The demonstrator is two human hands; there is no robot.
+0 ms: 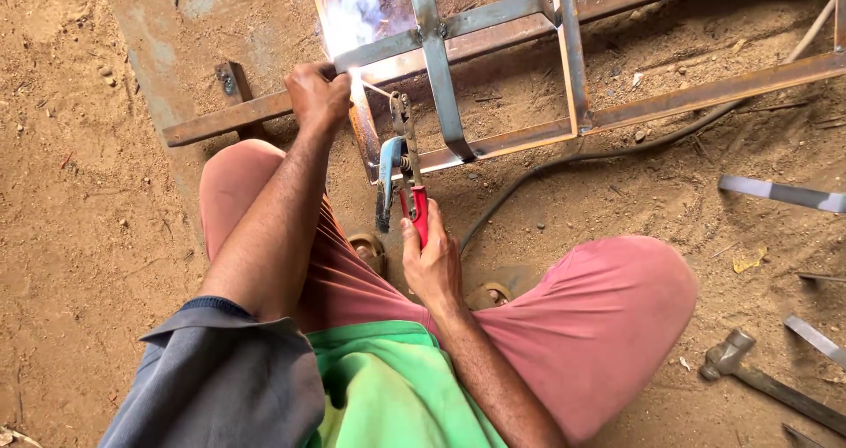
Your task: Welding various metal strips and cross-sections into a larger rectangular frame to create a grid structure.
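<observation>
My right hand [432, 263] grips the red handle of a welding electrode holder [401, 170], whose rod reaches up to a bright arc on a rusty steel bar frame [564, 69] lying on the dirt. White smoke rises from the arc. My left hand [317, 96] is closed on the frame bar just left of the arc. I squat over the work, knees in pink shorts on either side.
A black cable [564, 162] runs from the holder across the sandy ground to the upper right. A hammer [749, 369] lies at the lower right, with loose flat steel strips [784, 192] near it. A small metal block [231, 82] sits left of the frame.
</observation>
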